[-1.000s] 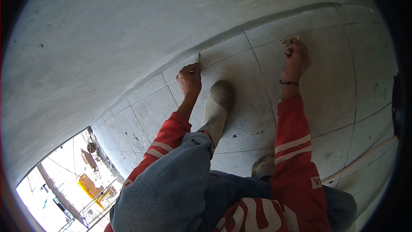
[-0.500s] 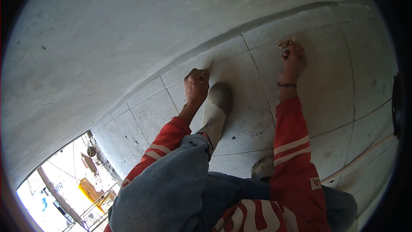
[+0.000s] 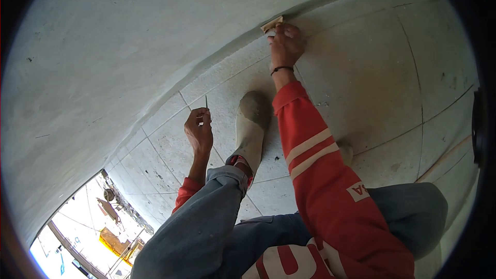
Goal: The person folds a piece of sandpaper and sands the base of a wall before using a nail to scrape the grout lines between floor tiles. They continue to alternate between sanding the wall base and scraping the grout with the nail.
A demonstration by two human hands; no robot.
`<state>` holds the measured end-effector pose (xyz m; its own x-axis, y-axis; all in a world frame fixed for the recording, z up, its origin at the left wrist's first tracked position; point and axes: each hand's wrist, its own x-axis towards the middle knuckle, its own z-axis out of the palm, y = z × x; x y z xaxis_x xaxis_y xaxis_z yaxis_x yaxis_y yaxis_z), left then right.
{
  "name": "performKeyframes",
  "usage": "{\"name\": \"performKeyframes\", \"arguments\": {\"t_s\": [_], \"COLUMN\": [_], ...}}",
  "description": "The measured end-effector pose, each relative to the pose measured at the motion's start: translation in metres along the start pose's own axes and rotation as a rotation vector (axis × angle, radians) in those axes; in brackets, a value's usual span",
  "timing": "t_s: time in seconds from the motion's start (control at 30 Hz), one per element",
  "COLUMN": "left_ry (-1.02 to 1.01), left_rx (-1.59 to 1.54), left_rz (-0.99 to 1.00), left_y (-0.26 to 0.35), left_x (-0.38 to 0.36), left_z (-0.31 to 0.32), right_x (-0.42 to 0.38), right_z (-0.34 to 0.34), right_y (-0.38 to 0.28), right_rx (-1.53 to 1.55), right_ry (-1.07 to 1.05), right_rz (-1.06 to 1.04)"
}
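Note:
My right hand (image 3: pixel 287 46) is closed on a small, flat tan piece that looks like folded cardboard (image 3: pixel 272 24). Its edge meets the grey strip (image 3: pixel 227 51) where the wall joins the tiled floor. Lower and to the left, my left hand (image 3: pixel 199 130) pinches a thin, narrow stick (image 3: pixel 206 101) upright between thumb and fingers. I cannot make out what kind of tool the stick is. Dusty floor tiles (image 3: pixel 361 72) with dark joints lie under both hands.
A pale wall (image 3: pixel 119 46) rises along the upper left. My dusty boot (image 3: pixel 253 116) stands on the tiles between my arms. At lower left the floor ends at a rough edge (image 3: pixel 124 191), with a bright outdoor area beyond. A pole-like line (image 3: pixel 444 160) runs at right.
My right hand has moved left and up with the tan piece, from the tiles to the foot of the wall. My left hand has drawn back down and left, still holding the stick.

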<state>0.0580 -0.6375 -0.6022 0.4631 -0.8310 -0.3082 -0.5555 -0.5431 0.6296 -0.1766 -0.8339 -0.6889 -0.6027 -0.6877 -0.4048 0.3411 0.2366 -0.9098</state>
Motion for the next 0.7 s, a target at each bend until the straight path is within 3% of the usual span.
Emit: {"name": "performKeyframes", "arguments": {"t_s": [0.1, 0.17, 0.2, 0.27, 0.33, 0.37, 0.4, 0.5, 0.53, 0.57, 0.6, 0.7], "left_ry": [0.047, 0.01, 0.023, -0.007, -0.053, -0.032, -0.015, 0.018, 0.027, 0.02, -0.005, 0.032], "left_rx": [-0.186, -0.555, -0.586, -0.602, -0.641, -0.675, -0.695, -0.734, -0.753, -0.749, -0.724, -0.646], "left_rz": [-0.105, -0.234, -0.258, -0.304, -0.375, -0.424, -0.438, -0.474, -0.498, -0.489, -0.467, -0.42], "left_y": [-0.007, -0.014, -0.016, -0.019, -0.027, -0.028, -0.032, -0.047, -0.052, -0.058, -0.066, -0.07], "left_x": [-0.018, -0.026, -0.032, -0.042, -0.047, -0.048, -0.047, -0.043, -0.039, -0.034, -0.028, -0.014], "left_z": [-0.01, -0.016, -0.015, -0.016, -0.019, -0.017, -0.014, -0.004, -0.001, -0.001, -0.005, -0.02], "right_x": [-0.067, -0.117, -0.114, -0.103, -0.067, -0.057, -0.04, -0.051, -0.068, -0.082, -0.104, -0.128], "right_z": [0.04, 0.052, 0.051, 0.054, 0.034, 0.029, 0.029, 0.037, 0.041, 0.05, 0.057, 0.067], "right_y": [0.064, 0.076, 0.08, 0.082, 0.054, 0.014, 0.024, 0.015, 0.028, 0.068, 0.07, 0.082], "right_rx": [-0.24, -0.49, -0.493, -0.184, -0.12, -0.013, 0.057, 0.082, -0.003, -0.224, -0.248, -0.26], "right_ry": [-0.069, -0.131, -0.136, -0.083, -0.054, 0.009, 0.074, 0.103, 0.02, -0.007, -0.07, -0.194], "right_rz": [-0.109, -0.287, -0.289, 0.008, -0.039, 0.04, -0.097, -0.016, 0.1, -0.046, 0.114, 0.217]}}
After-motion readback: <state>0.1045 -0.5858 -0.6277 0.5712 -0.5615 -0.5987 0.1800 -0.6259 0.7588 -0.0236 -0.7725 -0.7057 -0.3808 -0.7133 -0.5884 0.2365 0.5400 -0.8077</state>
